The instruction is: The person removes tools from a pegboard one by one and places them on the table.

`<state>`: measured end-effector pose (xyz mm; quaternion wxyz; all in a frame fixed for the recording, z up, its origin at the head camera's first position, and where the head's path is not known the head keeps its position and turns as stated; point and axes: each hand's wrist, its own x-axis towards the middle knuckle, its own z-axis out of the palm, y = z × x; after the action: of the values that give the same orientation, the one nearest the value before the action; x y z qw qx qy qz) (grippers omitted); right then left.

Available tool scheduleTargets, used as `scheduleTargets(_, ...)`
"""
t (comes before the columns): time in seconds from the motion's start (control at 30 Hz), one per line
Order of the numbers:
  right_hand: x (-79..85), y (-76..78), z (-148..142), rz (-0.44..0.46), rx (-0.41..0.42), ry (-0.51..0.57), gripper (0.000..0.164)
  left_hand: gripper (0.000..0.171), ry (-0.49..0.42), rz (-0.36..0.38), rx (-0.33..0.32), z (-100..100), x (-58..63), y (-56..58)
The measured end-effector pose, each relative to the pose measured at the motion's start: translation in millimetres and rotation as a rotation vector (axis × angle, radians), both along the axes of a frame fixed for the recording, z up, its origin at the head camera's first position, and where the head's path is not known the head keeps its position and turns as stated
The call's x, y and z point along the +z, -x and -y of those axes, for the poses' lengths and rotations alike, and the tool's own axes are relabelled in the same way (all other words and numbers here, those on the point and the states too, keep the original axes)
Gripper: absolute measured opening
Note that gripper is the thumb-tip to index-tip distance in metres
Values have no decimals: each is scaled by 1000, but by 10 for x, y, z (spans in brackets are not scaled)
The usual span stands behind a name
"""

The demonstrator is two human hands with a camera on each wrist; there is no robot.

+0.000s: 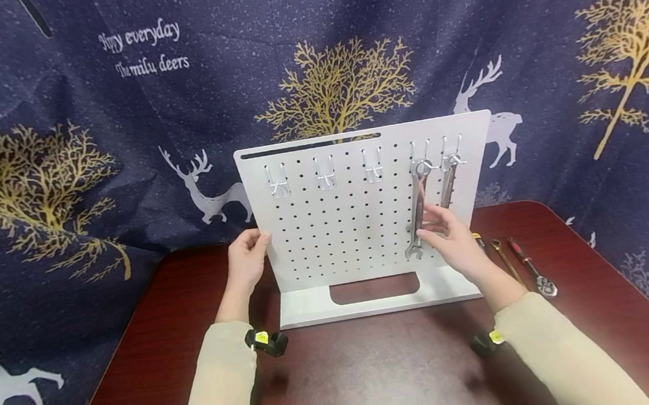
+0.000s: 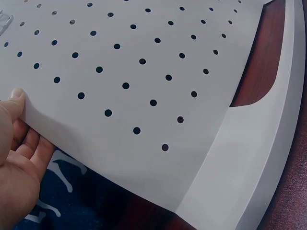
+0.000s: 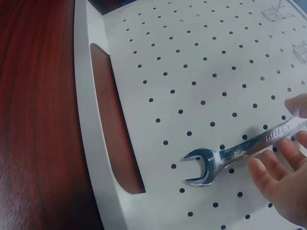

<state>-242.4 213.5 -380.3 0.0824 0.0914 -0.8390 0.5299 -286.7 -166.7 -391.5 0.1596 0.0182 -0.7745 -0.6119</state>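
Observation:
A white pegboard (image 1: pixel 350 226) stands upright on its base, and my left hand (image 1: pixel 246 257) pinches its left edge. In the left wrist view the thumb (image 2: pixel 18 103) lies on the front face, with the other fingers behind the edge. A chrome combination wrench (image 1: pixel 417 213) hangs by its ring end from a wire hook (image 1: pixel 422 162), its open jaw pointing down. My right hand (image 1: pixel 451 239) holds the shank between thumb and fingers, as the right wrist view shows closely. Beside it a second combination wrench (image 1: pixel 448 181) hangs from the rightmost hook, partly behind the right hand.
Three bare wire hooks, one a left hook (image 1: pixel 278 184), line the board's upper part. On the reddish-brown table (image 1: pixel 364 374), right of the board, lie a ratchet (image 1: pixel 533 267) with a red-and-black handle and another wrench (image 1: pixel 506 260). A dark patterned cloth (image 1: pixel 220 95) hangs behind.

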Motion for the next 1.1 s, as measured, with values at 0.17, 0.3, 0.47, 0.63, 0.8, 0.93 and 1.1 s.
scheduleTargets(0.17, 5, 41, 53, 22, 13, 16, 49, 25, 16, 7, -5, 3, 5, -6)
scheduleTargets(0.3, 4, 46, 95, 45, 12, 22, 39, 25, 11, 6, -6, 3, 3, -4)
scheduleTargets(0.47, -18, 39, 101, 83, 16, 58, 33, 25, 6, 5, -4, -4, -2, -2)
scheduleTargets(0.63, -38, 12, 69, 79, 49, 97, 30, 25, 8, 9, 4, 2, -10, 6)
scheduleTargets(0.8, -41, -59, 14, 54, 75, 98, 27, 28, 19, 30, -1, 1, -5, -3)
scheduleTargets(0.93, -32, -136, -26, 42, 97, 114, 24, 29, 17, 30, 1, -3, 2, -14)
scheduleTargets(1.1, -2, -237, -68, 27, 99, 123, 27, 29, 18, 23, 4, -3, 11, -22)
